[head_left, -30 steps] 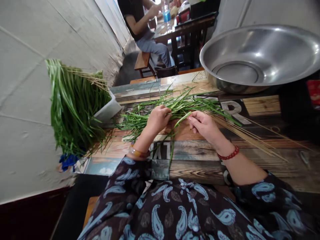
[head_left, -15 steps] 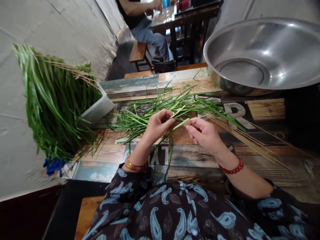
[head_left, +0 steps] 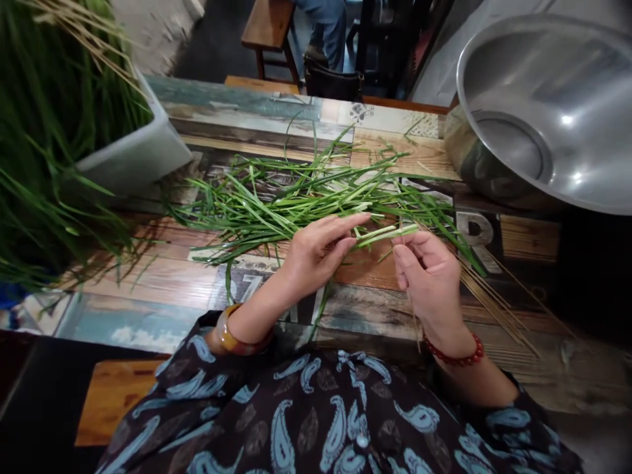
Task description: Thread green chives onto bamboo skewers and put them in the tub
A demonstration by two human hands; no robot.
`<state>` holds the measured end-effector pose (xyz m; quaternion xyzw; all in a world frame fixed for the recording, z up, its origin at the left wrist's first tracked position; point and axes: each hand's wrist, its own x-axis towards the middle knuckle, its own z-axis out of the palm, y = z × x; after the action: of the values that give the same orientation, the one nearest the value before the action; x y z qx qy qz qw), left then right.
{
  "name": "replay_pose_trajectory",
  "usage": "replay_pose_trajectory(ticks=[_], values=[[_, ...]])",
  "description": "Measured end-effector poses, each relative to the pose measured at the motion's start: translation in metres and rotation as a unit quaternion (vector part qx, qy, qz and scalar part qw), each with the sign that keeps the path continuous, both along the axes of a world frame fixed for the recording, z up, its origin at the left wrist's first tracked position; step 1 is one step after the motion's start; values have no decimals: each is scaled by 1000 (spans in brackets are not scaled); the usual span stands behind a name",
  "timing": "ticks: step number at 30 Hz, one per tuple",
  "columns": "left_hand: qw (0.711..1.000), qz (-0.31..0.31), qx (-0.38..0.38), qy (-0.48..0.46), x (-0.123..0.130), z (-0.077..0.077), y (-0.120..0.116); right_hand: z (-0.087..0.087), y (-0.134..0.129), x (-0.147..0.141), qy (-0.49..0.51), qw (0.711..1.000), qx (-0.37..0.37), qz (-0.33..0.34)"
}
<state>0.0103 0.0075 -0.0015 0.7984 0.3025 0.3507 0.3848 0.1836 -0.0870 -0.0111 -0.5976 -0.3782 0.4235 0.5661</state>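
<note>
My left hand (head_left: 323, 253) reaches over the front of a loose heap of green chives (head_left: 296, 204), its index finger stretched out and thumb apart. Pale chive stalk ends (head_left: 390, 232) lie between the two hands. At their right end, my right hand (head_left: 428, 270) pinches them between thumb and fingers. A thin bamboo skewer (head_left: 415, 319), blurred, hangs down from the same fingers. How the stalks and the skewer meet is hidden by the fingertips.
Loose bamboo skewers (head_left: 498, 303) lie right of my right hand. A large steel basin (head_left: 577, 85) stands at back right. At left, a white container (head_left: 143, 155) is heaped with skewered chives (head_left: 64, 85). A seated person's leg (head_left: 330, 33) shows beyond the table.
The view has tilted down and closer. My left fingers have straightened and loosened from their pinch. My right hand has turned more upright, with the stalk ends still at its fingertips.
</note>
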Motion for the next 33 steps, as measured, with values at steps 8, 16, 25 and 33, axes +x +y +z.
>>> replay_pose_trajectory(ticks=[8,16,25,33], values=[[991,92,94,15,-5,12,3,4,-8,1,-107,993,-1,44],[993,4,-118,-23,-2,16,-5,14,-13,-7,-194,975,29,108],[972,0,-229,-46,1,14,-6,7,-10,-8,-152,981,-2,118],[982,18,-179,-51,1,13,-6,9,-9,-9,-158,979,-9,128]])
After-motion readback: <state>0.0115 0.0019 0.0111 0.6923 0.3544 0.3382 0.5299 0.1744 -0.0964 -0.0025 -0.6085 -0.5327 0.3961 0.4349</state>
